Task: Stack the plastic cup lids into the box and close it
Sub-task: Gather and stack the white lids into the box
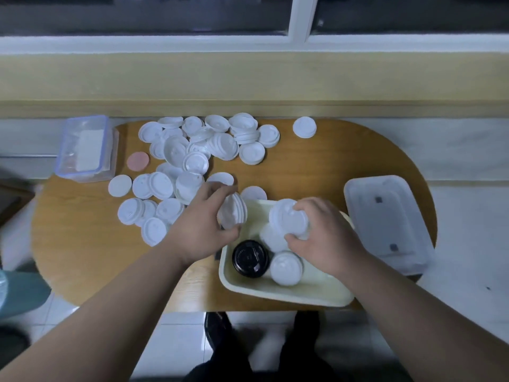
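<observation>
A cream open box [286,295] sits at the table's near edge. Inside it lie a black lid [250,259], a white lid [286,268] and another white lid partly hidden under my right hand. My left hand [205,230] grips a small stack of white lids [232,212] on edge at the box's left rim. Over the box, my right hand [327,235] holds a stack of white lids [287,220]. Several loose white lids [198,150] lie scattered over the far left of the table. The box's translucent cover [388,221] lies to the right.
The wooden oval table [316,166] stands against a yellow wall ledge. A clear lidded container [86,148] sits at the far left, a pink disc [138,161] beside it. One lone white lid [304,127] lies at the far right. My feet show below the table edge.
</observation>
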